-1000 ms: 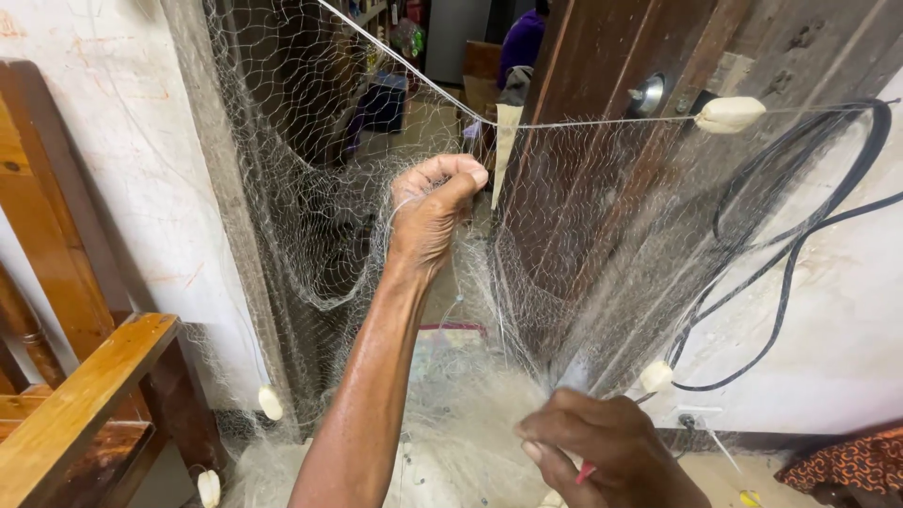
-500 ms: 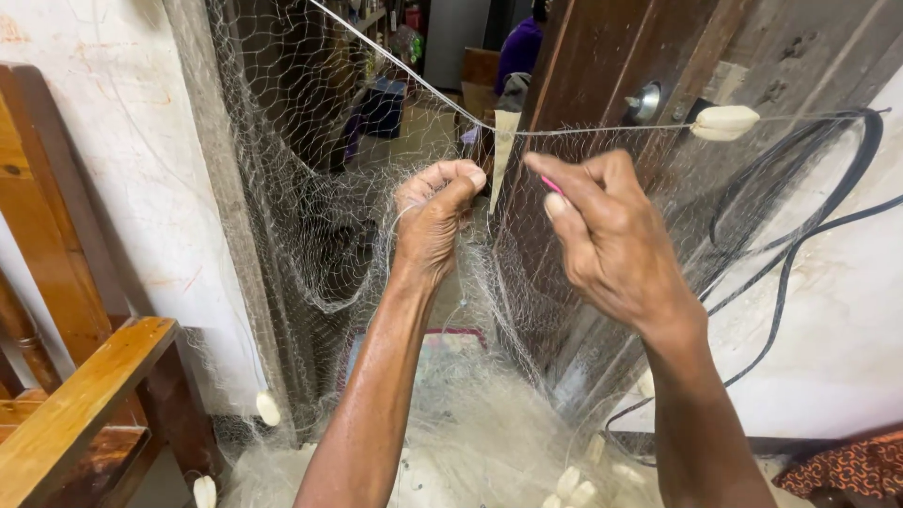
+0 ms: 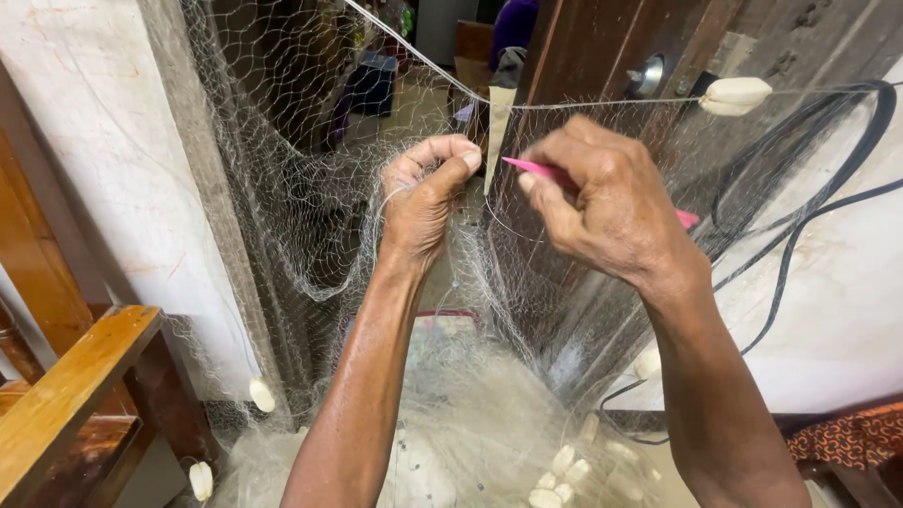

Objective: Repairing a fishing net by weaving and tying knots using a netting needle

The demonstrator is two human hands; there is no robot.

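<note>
A fine pale fishing net hangs from a taut line across a doorway and piles up on the floor below. My left hand is raised at the middle, fingers pinched shut on a bunch of the net's mesh. My right hand is just to its right, holding a thin pink netting needle whose tip points toward my left hand. A white float sits on the line at the upper right.
A wooden bench arm stands at the lower left. Black cables loop down the white wall at right. Several white floats lie in the heaped net on the floor. A dark wooden door is behind the net.
My right hand rose from the lower right up to the level of my left hand, and the pink needle now shows in it. My left hand kept its grip on the mesh.
</note>
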